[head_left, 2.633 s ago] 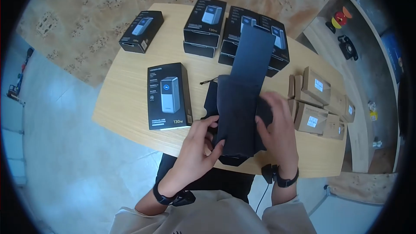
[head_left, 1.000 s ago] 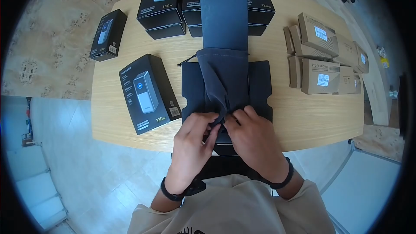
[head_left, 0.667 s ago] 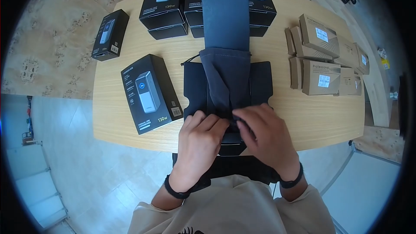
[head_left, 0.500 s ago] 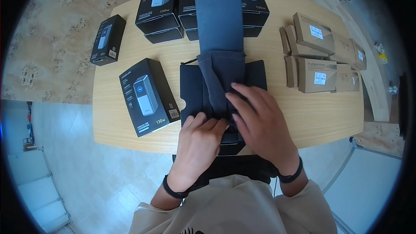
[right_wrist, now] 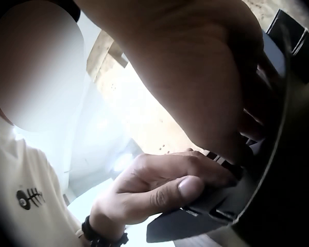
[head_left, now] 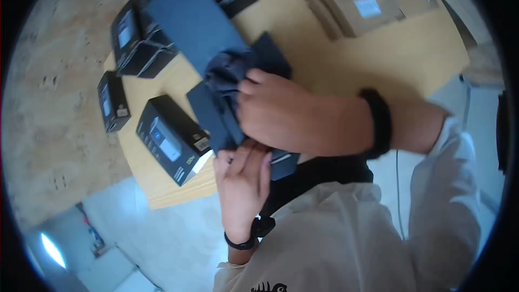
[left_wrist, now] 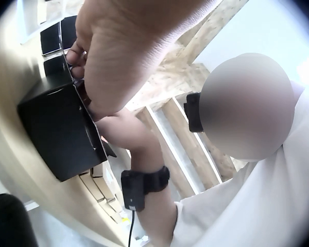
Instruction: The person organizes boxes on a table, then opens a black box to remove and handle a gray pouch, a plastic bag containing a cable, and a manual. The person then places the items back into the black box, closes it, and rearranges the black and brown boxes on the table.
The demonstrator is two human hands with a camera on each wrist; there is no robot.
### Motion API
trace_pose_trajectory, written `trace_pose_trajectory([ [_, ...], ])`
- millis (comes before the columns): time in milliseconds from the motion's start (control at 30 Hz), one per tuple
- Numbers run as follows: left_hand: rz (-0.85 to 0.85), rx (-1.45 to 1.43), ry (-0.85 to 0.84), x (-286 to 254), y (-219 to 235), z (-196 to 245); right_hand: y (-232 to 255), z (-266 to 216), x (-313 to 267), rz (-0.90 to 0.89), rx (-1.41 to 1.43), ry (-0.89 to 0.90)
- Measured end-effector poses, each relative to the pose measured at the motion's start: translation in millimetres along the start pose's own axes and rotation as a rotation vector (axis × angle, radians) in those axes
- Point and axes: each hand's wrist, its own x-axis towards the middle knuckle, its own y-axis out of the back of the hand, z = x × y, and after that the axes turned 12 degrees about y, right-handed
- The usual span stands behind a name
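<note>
Table [head_left: 351, 70], pouch [head_left: 223, 71] partly hidden by right grip [head_left: 284, 111]

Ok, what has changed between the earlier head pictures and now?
The pouch, stretched along the open box before, is now bunched toward the lid. The right hand, last seen spread over it, now lies against it; any grip is hidden. The left hand stays at the box's near end; the lid stays open.

We see a pouch [head_left: 224, 69] of soft, creased, matt cloth | a long flap [head_left: 194, 19] of smooth, matt card | a printed box [head_left: 165, 140] in smooth card | a tabletop [head_left: 340, 62] of smooth wood grain | cartons [head_left: 341, 4] of plain, matt cardboard
</note>
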Motion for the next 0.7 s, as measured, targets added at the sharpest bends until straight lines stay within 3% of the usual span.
trace_pose_trajectory([
  [67, 0.025, 0.046, 0.055, -2.1, -0.7, -1.4, -5.7, 3.5, -7.5, 0.315, -0.087, 0.245],
  [133, 0.035, 0.124, -0.011, -5.5, -4.2, -13.2, 9.3, 11.0, -15.0, 0.358, -0.136, 0.33],
  [233, 0.009, 0.05, 0.016, -6.0, -0.8, -3.6, 14.8, 16.9, -6.6, 0.201, -0.004, 0.332],
  [300, 0.079, -0.02, -0.039, 2.0, -3.5, -1.2, 61.4, 15.5, 2.2, -0.28, -0.219, 0.375],
  [333, 0.102, -0.008, -0.036, 7.5, -7.9, -0.6, 55.8, 26.3, -2.6, -0.267, -0.237, 0.389],
  [400, 0.09, 0.036, -0.059, 0.9, -4.3, -3.3, 15.9, 29.4, -8.6, 0.393, -0.205, 0.506],
  [433, 0.083, 0.02, -0.014, 1.4, -3.2, 1.5, 21.7, 23.3, 1.1, -0.014, -0.056, 0.365],
  [700, 0.083, 0.076, 0.038, -0.6, -4.9, -4.4, -5.3, 28.9, 3.7, 0.389, -0.271, 0.348],
])
